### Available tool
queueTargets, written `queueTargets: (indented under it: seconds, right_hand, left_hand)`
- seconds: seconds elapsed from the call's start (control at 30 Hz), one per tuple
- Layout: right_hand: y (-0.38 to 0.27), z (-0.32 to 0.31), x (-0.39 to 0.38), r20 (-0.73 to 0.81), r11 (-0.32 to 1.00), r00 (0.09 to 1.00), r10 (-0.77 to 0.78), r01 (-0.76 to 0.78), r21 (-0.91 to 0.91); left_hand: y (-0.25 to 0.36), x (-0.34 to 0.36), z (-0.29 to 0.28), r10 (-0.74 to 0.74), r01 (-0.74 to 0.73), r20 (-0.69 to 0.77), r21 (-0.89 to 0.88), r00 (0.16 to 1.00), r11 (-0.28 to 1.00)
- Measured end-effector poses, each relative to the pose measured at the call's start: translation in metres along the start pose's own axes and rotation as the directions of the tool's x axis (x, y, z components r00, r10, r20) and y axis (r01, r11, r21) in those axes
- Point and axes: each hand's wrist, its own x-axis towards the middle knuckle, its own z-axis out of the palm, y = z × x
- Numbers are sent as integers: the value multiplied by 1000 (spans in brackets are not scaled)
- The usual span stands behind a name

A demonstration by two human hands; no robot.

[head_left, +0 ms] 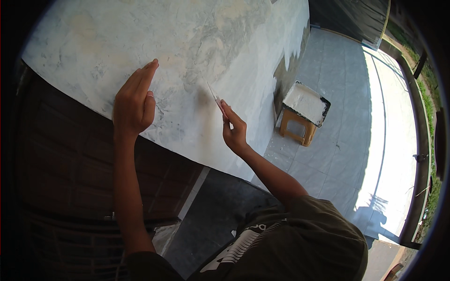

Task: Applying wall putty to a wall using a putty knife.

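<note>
My left hand (133,100) is at the wall with its fingers stretched out and close together, holding nothing. Whether its palm presses on the surface is hard to tell. In my right hand (235,131) is a putty knife (215,97), seen almost edge-on, its thin blade pointing up toward the wall. The blade's tip looks close to the surface, but I cannot tell if it touches. The wall (187,28) is coated in uneven white and grey filler, rough in the middle and smoother toward the right.
To the right, a black-rimmed tray (305,103) of white paste rests on a tan plastic stool (298,126) on grey floor tiles (328,154). A dark panelled door (65,140) lies at lower left. Dark sheeting (351,18) hangs at the top right.
</note>
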Motion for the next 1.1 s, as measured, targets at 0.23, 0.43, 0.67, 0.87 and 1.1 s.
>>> queueTargets:
  seconds: [0.23,0.43,0.67,0.87,1.1]
  right_hand:
    - [28,10,103,-213,992,974,-83,61,-107]
    - [5,67,98,-112,998,993,-46,50,31]
    - [-17,37,-5,204,982,963,-175,186,-34]
    - [15,-9,18,-88,961,959,270,-274,-45]
    - [4,70,67,-113,982,994,8,-29,-188]
  left_hand:
    - [4,1,-1,-25,25,24,-12,999,1000]
    - [1,-2,-1,-40,40,54,7,998,999]
    - [1,1,0,-59,61,62,-34,996,998]
    - [3,0,-5,-10,10,36,0,999,1000]
    - [2,0,-2,-1,1,32,-8,999,1000]
